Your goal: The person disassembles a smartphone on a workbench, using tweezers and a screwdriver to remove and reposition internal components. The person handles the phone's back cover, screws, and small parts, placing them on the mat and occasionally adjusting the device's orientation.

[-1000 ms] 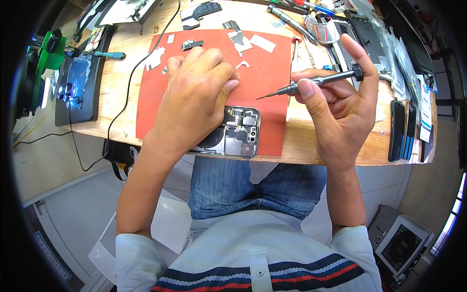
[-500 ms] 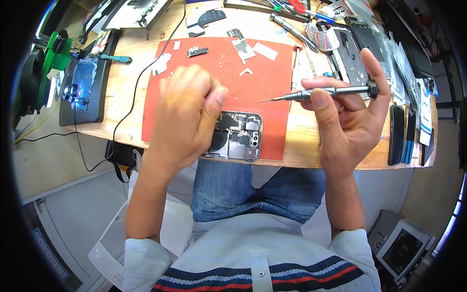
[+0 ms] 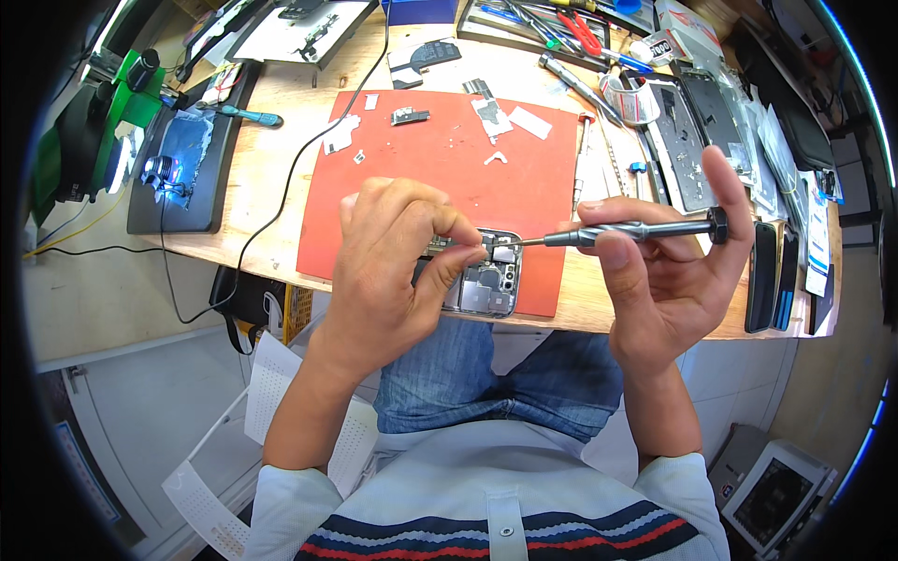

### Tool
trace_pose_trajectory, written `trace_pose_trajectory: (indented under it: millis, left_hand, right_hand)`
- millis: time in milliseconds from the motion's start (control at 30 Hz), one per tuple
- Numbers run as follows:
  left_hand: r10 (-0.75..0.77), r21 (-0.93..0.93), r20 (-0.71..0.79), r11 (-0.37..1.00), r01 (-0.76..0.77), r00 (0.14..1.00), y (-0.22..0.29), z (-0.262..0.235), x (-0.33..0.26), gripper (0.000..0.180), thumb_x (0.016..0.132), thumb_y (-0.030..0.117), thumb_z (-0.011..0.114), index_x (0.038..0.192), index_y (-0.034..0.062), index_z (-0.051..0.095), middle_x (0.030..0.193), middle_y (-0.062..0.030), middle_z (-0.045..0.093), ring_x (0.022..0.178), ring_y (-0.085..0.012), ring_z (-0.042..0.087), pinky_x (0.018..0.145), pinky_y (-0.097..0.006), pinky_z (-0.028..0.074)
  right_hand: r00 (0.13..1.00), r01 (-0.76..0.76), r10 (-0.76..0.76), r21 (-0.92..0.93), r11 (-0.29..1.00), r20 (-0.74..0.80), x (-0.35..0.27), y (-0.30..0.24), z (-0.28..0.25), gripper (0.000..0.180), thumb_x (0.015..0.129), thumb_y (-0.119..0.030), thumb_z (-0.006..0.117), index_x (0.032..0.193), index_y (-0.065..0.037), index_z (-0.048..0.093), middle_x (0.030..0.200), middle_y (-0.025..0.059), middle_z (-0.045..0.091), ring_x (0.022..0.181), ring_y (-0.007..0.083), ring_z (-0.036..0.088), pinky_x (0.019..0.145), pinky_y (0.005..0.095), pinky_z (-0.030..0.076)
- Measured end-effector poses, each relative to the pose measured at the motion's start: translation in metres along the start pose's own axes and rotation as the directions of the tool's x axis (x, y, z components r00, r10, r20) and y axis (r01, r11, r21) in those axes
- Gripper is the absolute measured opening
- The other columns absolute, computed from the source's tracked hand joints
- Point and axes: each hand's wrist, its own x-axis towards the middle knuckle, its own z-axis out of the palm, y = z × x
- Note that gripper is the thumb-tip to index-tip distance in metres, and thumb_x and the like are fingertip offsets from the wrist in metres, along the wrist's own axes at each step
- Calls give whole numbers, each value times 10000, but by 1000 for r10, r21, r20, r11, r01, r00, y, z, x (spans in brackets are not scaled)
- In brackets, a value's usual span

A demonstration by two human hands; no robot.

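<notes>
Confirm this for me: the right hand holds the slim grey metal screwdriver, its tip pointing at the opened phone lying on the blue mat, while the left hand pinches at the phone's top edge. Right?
Not quite: the mat is red, not blue, as the head view shows. The rest holds: the right hand holds the slim grey metal screwdriver, tip pointing at the opened phone, and the left hand pinches at the phone's top edge.

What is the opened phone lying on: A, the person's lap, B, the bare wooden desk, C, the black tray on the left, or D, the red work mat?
D: the opened phone lies at the near edge of the red work mat, under the left hand, while the right hand holds a screwdriver to it.
</notes>
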Motion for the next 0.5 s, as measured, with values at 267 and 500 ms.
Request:
trace_pose_trajectory:
  millis: [267,500]
  left_hand:
    - [-52,-56,-4,997,52,999,3,-1,-3,180,829,67,834,944,110,702,971,-25,635,944,-234,575,848,-382,374]
    - [-96,-129,-22,987,92,995,7,2,-3,205,808,66,859,928,98,696,957,-27,644,923,-242,578,825,-376,414]
  right_hand:
    - [1000,-3,3,8,1000,11,-2,-3,2,800,1023,-74,718,1606,14,178,1059,226,776,996,222,771,881,302,621]
    - [1000,11,-12,19,1000,23,-2,-3,6,807,1018,-55,719,1609,17,175,1057,241,771,966,200,760,850,274,604]
